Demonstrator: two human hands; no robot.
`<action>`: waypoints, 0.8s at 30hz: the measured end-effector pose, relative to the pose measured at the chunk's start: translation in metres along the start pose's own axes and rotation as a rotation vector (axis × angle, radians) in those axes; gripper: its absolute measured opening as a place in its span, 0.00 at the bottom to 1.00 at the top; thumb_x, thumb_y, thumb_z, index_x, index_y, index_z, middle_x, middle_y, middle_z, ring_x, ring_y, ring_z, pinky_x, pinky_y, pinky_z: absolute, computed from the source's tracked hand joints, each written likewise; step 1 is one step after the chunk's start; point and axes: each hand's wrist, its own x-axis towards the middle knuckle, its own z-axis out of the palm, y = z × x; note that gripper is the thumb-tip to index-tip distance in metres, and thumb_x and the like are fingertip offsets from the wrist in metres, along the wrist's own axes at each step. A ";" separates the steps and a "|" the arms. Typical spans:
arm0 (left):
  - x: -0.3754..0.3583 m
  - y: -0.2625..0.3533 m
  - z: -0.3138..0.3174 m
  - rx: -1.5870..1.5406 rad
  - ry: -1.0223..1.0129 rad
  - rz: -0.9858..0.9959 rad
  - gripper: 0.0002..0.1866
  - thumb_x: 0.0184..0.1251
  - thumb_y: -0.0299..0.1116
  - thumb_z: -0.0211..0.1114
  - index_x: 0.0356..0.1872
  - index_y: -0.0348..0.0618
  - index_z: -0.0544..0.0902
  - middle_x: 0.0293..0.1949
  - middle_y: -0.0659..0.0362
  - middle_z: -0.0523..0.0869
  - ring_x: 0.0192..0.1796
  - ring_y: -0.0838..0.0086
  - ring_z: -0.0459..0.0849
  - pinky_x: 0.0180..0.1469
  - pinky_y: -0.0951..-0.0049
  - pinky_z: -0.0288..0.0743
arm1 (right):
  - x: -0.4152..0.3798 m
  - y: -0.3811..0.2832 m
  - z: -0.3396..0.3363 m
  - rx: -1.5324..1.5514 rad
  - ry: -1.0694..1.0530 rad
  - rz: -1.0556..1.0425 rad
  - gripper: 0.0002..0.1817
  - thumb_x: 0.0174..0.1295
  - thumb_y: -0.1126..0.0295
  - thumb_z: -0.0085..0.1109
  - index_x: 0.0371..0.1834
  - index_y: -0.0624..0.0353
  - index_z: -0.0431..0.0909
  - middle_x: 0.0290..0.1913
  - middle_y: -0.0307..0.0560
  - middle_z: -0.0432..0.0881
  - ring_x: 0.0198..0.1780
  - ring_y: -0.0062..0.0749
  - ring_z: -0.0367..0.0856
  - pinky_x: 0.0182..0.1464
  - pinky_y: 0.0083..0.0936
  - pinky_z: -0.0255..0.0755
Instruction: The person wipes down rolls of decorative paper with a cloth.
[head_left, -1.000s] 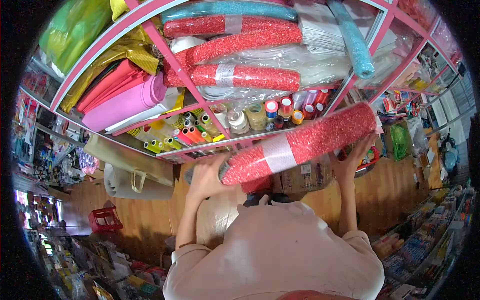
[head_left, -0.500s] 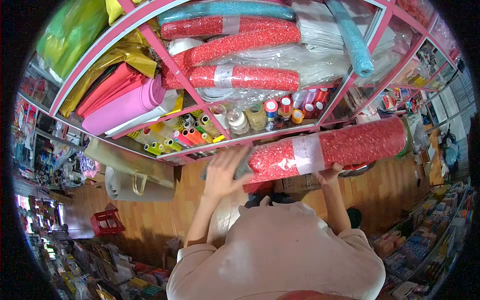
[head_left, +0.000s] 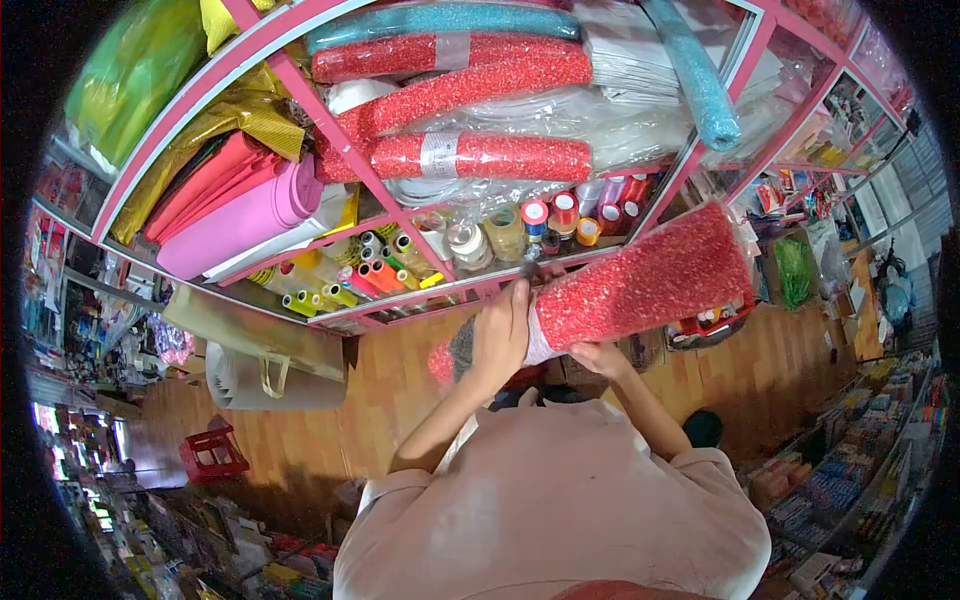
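I hold a thick red glitter roll (head_left: 650, 280) wrapped in clear plastic, in front of the pink shelving unit (head_left: 660, 190). My left hand (head_left: 500, 335) wraps over the roll near its pale tape band, close to its left end. My right hand (head_left: 600, 358) supports the roll from below, near the middle. The roll tilts up to the right, its far end near the shelf's lower right compartment.
The shelf holds more red glitter rolls (head_left: 480, 155), teal glitter rolls (head_left: 695, 80), pink and red foam rolls (head_left: 235, 210), tape and ribbon spools (head_left: 540, 225) and small coloured tubes (head_left: 350, 280). A red crate (head_left: 212, 452) and paper bags (head_left: 270, 350) sit on the wooden floor.
My left hand moved from the roll's end onto its taped middle. My right hand slid left beneath it. The roll swung to tilt upward at the right.
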 end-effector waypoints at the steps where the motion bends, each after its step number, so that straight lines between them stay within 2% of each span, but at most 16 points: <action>1: 0.003 0.005 0.000 -0.058 -0.033 -0.090 0.21 0.75 0.39 0.38 0.56 0.36 0.74 0.36 0.39 0.81 0.40 0.44 0.80 0.43 0.52 0.72 | 0.000 -0.020 0.009 -0.002 -0.001 -0.003 0.22 0.57 0.65 0.64 0.56 0.56 0.75 0.59 0.42 0.74 0.60 0.33 0.71 0.64 0.33 0.61; 2: 0.004 0.011 0.002 -0.058 -0.032 -0.084 0.21 0.75 0.39 0.38 0.56 0.36 0.74 0.36 0.39 0.81 0.40 0.44 0.80 0.43 0.52 0.72 | 0.002 -0.047 0.017 -0.183 0.010 0.043 0.24 0.56 0.65 0.65 0.57 0.56 0.74 0.59 0.42 0.73 0.61 0.33 0.70 0.65 0.34 0.60; 3: 0.002 0.015 0.004 -0.117 -0.013 -0.046 0.22 0.75 0.39 0.38 0.57 0.35 0.73 0.42 0.40 0.80 0.46 0.45 0.79 0.48 0.54 0.71 | 0.004 -0.061 0.022 -0.360 0.025 0.093 0.26 0.56 0.66 0.65 0.59 0.56 0.73 0.60 0.43 0.73 0.62 0.33 0.69 0.66 0.34 0.59; 4: 0.000 0.018 0.009 -0.178 0.003 -0.010 0.23 0.75 0.39 0.37 0.58 0.34 0.72 0.47 0.40 0.80 0.51 0.46 0.77 0.53 0.56 0.69 | 0.007 -0.061 0.023 -0.360 0.033 0.093 0.26 0.56 0.66 0.65 0.59 0.56 0.73 0.60 0.43 0.73 0.62 0.33 0.69 0.66 0.34 0.59; 5: -0.001 0.021 0.015 -0.181 -0.004 -0.007 0.23 0.75 0.39 0.37 0.58 0.34 0.72 0.47 0.40 0.80 0.51 0.46 0.77 0.53 0.56 0.69 | 0.010 -0.059 0.024 -0.400 -0.001 0.114 0.29 0.56 0.65 0.66 0.62 0.56 0.69 0.62 0.44 0.71 0.63 0.34 0.67 0.67 0.35 0.58; 7: -0.002 0.028 0.027 -0.102 0.135 0.421 0.22 0.75 0.37 0.39 0.60 0.32 0.71 0.57 0.43 0.75 0.60 0.50 0.72 0.63 0.61 0.63 | 0.012 -0.050 0.027 -0.443 -0.029 0.134 0.33 0.56 0.63 0.66 0.64 0.57 0.65 0.63 0.46 0.69 0.64 0.35 0.66 0.67 0.35 0.57; 10: 0.007 0.038 0.030 -0.089 0.036 0.502 0.22 0.74 0.35 0.42 0.62 0.32 0.69 0.60 0.44 0.74 0.63 0.52 0.71 0.64 0.62 0.63 | 0.013 -0.016 0.031 -0.378 -0.031 0.066 0.41 0.56 0.64 0.66 0.70 0.61 0.53 0.67 0.51 0.62 0.67 0.35 0.61 0.68 0.34 0.55; 11: 0.011 0.041 0.029 -0.090 0.036 0.501 0.22 0.74 0.35 0.42 0.62 0.32 0.69 0.60 0.44 0.74 0.63 0.52 0.71 0.64 0.62 0.63 | 0.011 -0.007 0.028 -0.379 -0.032 0.067 0.41 0.56 0.64 0.66 0.70 0.61 0.53 0.67 0.51 0.62 0.67 0.35 0.61 0.68 0.34 0.55; 13: 0.018 0.046 0.025 -0.274 -0.150 0.385 0.22 0.74 0.35 0.43 0.62 0.32 0.68 0.59 0.44 0.74 0.62 0.52 0.71 0.64 0.61 0.63 | 0.008 0.001 0.030 -0.416 -0.018 0.073 0.40 0.56 0.64 0.66 0.69 0.61 0.54 0.66 0.51 0.63 0.67 0.35 0.62 0.68 0.34 0.56; 15: 0.024 0.055 0.019 -0.346 -0.109 0.368 0.22 0.74 0.35 0.44 0.62 0.33 0.68 0.59 0.44 0.74 0.61 0.51 0.72 0.63 0.60 0.64 | 0.009 0.007 0.031 -0.456 -0.006 0.071 0.39 0.56 0.65 0.66 0.68 0.61 0.56 0.66 0.51 0.64 0.66 0.35 0.63 0.67 0.34 0.56; 17: 0.028 0.065 0.009 -0.323 -0.066 0.437 0.22 0.74 0.34 0.44 0.63 0.35 0.68 0.59 0.43 0.74 0.61 0.50 0.71 0.64 0.59 0.62 | 0.013 0.012 0.034 -0.492 0.005 0.066 0.38 0.56 0.66 0.66 0.68 0.60 0.57 0.65 0.51 0.65 0.66 0.35 0.63 0.67 0.33 0.57; 21: 0.018 0.061 0.018 -0.099 -0.012 0.575 0.25 0.70 0.34 0.48 0.66 0.37 0.64 0.63 0.47 0.71 0.65 0.52 0.68 0.67 0.57 0.57 | 0.017 0.020 0.041 -0.558 0.017 0.065 0.36 0.55 0.67 0.66 0.66 0.60 0.59 0.64 0.50 0.66 0.65 0.35 0.64 0.66 0.33 0.58; 23: 0.008 0.034 0.030 -0.168 0.008 0.523 0.27 0.68 0.34 0.51 0.66 0.37 0.63 0.64 0.47 0.69 0.64 0.52 0.68 0.66 0.57 0.57 | 0.018 0.021 0.040 -0.595 0.034 0.062 0.35 0.55 0.68 0.66 0.66 0.60 0.60 0.63 0.50 0.67 0.64 0.35 0.65 0.66 0.32 0.59; 24: 0.004 0.019 0.030 -0.039 0.013 0.472 0.25 0.69 0.34 0.49 0.65 0.37 0.65 0.63 0.46 0.70 0.64 0.53 0.69 0.66 0.57 0.58 | 0.018 0.020 0.040 -0.613 0.047 0.061 0.35 0.55 0.68 0.66 0.65 0.60 0.61 0.63 0.50 0.67 0.64 0.35 0.65 0.65 0.32 0.59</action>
